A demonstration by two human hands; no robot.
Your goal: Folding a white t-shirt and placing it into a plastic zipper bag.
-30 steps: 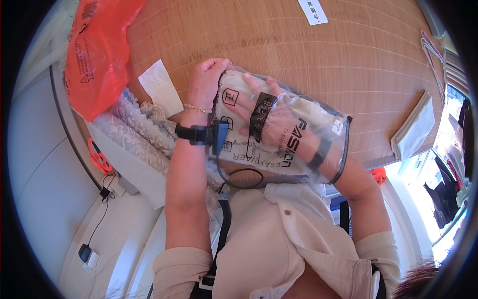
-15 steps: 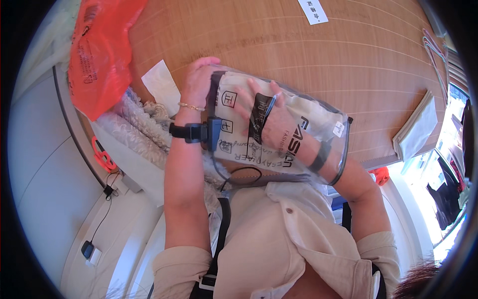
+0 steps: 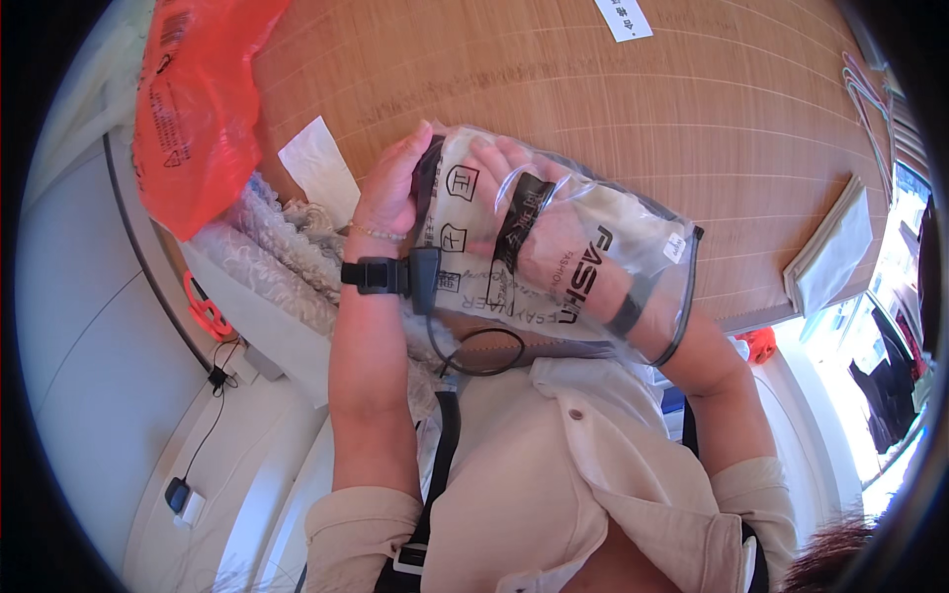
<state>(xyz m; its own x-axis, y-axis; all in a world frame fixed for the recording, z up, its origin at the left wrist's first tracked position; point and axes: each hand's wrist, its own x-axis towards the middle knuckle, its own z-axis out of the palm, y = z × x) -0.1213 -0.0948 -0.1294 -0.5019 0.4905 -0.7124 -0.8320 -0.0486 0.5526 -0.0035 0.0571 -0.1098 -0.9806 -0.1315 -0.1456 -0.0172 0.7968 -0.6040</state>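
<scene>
Clear plastic, the bag is stretching lengthwise from far left to near right over the table, the right hand resting inside it, fingers spread and pointing left, while the left hand is gripping its left end, some fingertips hidden.

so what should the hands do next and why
Perhaps slide the right hand out of the clear bag while the left hand steadies it: the right hand lies well inside, its forearm entering at the right end, and the left grips the opposite end.
</scene>
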